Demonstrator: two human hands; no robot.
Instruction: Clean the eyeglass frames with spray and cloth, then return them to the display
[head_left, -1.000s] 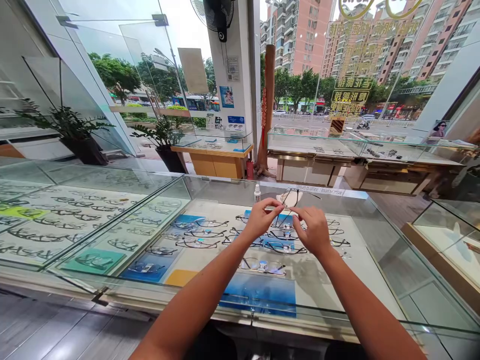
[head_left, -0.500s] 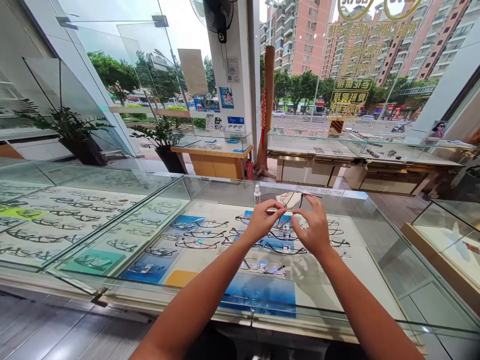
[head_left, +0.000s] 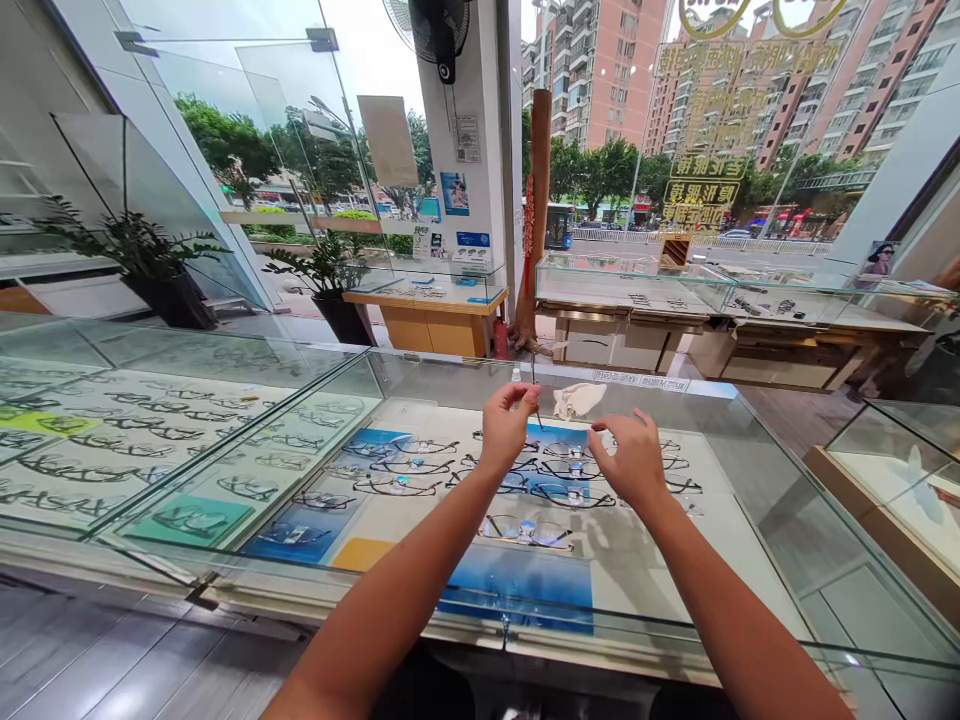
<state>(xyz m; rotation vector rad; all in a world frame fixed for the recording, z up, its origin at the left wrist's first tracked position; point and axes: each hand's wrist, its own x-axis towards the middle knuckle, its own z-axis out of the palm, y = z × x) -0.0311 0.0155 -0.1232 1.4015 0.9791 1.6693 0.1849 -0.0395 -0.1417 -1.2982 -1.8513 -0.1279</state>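
Note:
My left hand is closed in a pinch on a pair of eyeglasses, held above the glass counter. A thin dark arm of the eyeglasses stands upright past my fingertips; the rest is hard to make out against the background. My right hand hovers to the right with fingers curved and apart, and nothing shows in it. Between and beyond the hands a crumpled pale cloth lies on the counter. Behind my left hand a small white bottle shows only its top.
Below my hands, the glass display case holds rows of spectacle frames and blue cards. Another glass case joins it on the left. Further cases stand by the window, with a potted plant near the door.
My right hand has let go of the eyeglasses and opened slightly. My left hand has moved a little left and turned the eyeglasses so an arm points up. The cloth is less covered.

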